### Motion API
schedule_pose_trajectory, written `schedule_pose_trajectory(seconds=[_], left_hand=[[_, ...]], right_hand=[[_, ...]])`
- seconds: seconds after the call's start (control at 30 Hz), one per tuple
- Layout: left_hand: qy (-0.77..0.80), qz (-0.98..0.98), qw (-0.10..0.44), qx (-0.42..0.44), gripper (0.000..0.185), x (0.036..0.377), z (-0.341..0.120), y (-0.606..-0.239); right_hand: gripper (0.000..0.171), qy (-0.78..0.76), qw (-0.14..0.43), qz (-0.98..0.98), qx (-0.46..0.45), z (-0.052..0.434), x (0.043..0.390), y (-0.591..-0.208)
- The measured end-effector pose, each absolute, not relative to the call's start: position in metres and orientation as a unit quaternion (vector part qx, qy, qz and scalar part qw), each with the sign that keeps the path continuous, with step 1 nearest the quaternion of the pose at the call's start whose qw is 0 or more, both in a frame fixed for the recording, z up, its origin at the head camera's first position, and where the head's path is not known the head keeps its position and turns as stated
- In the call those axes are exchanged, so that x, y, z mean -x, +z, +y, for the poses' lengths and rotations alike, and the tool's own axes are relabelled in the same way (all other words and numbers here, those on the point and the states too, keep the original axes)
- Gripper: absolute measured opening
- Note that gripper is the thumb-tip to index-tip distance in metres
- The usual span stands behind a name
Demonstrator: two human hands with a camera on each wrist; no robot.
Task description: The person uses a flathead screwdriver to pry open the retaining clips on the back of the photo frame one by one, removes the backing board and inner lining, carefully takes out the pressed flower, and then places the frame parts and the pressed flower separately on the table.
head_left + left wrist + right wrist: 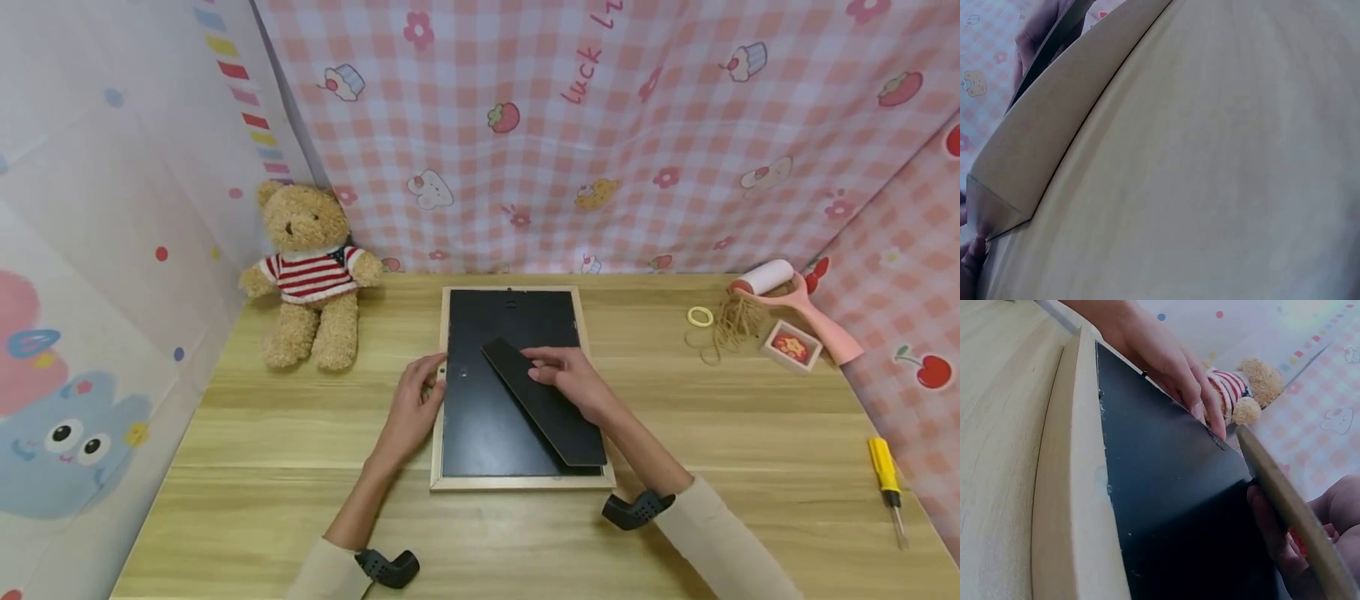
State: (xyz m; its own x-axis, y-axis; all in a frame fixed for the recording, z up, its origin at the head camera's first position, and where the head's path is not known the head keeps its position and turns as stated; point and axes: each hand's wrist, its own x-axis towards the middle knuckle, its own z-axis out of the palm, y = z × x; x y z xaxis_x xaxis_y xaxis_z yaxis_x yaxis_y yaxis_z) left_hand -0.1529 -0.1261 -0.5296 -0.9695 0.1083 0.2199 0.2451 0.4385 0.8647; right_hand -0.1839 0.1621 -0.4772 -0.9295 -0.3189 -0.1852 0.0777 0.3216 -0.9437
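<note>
A picture frame (522, 483) with a light wooden border lies face down, its black backing (480, 433) showing. My left hand (411, 402) holds the frame's left edge, with fingertips over the rim. My right hand (572, 379) pinches a flat black stand leg (551, 408), which slants across the backing from upper left to lower right. In the right wrist view the stand leg (1294, 506) is tilted up from the backing, with fingers on both faces. Whether it is joined to the backing anywhere cannot be made out.
A teddy bear (311, 275) sits at the back left. On the right are a pink-handled lint roller (806, 304), twine (738, 321), a yellow ring (700, 317), a small wooden box (791, 347) and a yellow screwdriver (885, 471). A patterned curtain (525, 167) hangs behind the table.
</note>
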Motion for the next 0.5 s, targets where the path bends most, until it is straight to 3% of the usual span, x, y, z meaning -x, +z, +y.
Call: schedule_pose_trajectory(seconds=[0.27,0.5], left_hand=[[-0.545,-0.836,0.006,0.066,0.039,0.139,-0.127,-0.527],[-0.629,-0.776,0.001,0.039,0.032,0.148,-0.120,-0.506]], right_hand=[[0.046,-0.575,0.171,0.794,0.098,0.159,0.173,-0.473],[0.043,-0.555,0.165,0.806,0.119,0.173,0.172,-0.450]])
